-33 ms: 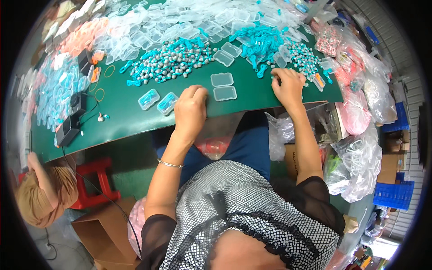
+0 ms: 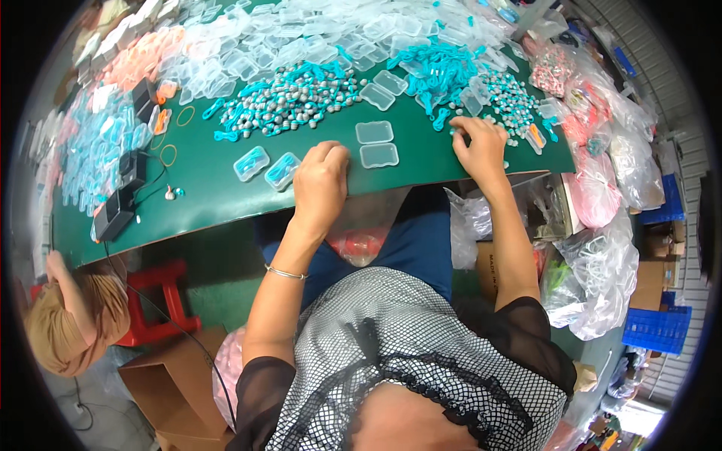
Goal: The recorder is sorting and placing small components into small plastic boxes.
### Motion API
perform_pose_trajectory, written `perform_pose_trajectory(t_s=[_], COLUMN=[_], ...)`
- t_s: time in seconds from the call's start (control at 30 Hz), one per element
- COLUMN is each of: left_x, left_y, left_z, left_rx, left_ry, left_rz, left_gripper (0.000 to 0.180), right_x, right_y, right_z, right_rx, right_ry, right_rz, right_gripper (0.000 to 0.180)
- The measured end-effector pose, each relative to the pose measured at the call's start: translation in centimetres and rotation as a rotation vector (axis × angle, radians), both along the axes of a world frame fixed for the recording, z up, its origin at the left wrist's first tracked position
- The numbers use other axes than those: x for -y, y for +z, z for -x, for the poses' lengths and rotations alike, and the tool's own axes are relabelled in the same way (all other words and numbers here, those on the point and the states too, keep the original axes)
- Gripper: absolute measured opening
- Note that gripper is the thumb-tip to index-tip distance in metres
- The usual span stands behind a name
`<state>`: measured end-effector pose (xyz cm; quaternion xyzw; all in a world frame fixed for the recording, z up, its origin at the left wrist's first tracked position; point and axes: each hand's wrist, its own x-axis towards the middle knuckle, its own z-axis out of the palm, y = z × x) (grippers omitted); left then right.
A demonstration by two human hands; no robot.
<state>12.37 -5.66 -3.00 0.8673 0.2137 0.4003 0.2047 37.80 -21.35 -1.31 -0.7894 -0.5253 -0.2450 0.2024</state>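
Observation:
My left hand [image 2: 322, 177] rests at the table's near edge, its fingers curled under; whatever they may hold is hidden. Beside it lie two clear plastic cases with teal cords inside, one case [image 2: 283, 172] close to the knuckles and another case [image 2: 251, 164] farther left. Between my hands an unfolded clear case [image 2: 374, 133] lies with both halves facing up. My right hand [image 2: 483, 144] is on the table at the right, thumb and fingers curved with a gap between them. Just beyond it is a heap of small grey-and-teal plugs [image 2: 508, 101].
Farther back are a pile of grey-and-teal plugs [image 2: 289, 101], bundled teal cords [image 2: 432, 71] and many clear cases [image 2: 301, 34]. Black boxes with a cable [image 2: 114, 216] stand at left. A co-worker's arm [image 2: 71, 293] touches the table's left end. Plastic bags [image 2: 590, 270] crowd the right.
The view has shifted very slightly, so the table items sit a few pixels to the right. Both hands keep nearly the same place and pose.

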Motion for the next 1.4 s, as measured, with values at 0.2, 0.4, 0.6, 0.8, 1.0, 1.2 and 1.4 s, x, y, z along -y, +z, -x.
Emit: perform_pose_trajectory(t_s=[0.2, 0.4, 0.6, 0.8, 1.0, 1.2, 1.4], left_x=[-0.1, 0.3, 0.0, 0.6, 0.7, 0.3, -0.2], left_y=[-0.4, 0.2, 0.1, 1.5, 0.4, 0.4, 2.0], left_z=[0.6, 0.3, 0.5, -1.4, -2.4, -1.3, -0.9], left_rx=[0.037, 0.003, -0.032, 0.071, -0.01, -0.072, -0.256], left_ry=[0.004, 0.095, 0.086, -0.099, -0.09, -0.085, -0.162], left_rz=[0.059, 0.162, 0.22, 0.476, 0.231, 0.207, 0.129], left_gripper=[0.01, 0.014, 0.012, 0.009, 0.008, 0.025, 0.045], right_x=[0.0, -0.4, -0.6, -3.2, -4.3, -3.9, -2.9], right_y=[0.3, 1.6, 1.8, 0.5, -1.0, 0.4, 0.3], right_z=[1.8, 0.4, 1.6, 7.9, 9.2, 5.9, -0.8], right_rx=[-0.153, -0.216, -0.464, -0.572, -0.336, -0.298, 0.048], right_ry=[0.117, 0.207, 0.251, 0.395, 0.294, 0.29, 0.196], right_rz=[0.122, 0.24, 0.203, -0.037, -0.073, -0.113, 0.056], right_gripper=[0.014, 0.01, 0.01, 0.011, 0.007, 0.009, 0.02])
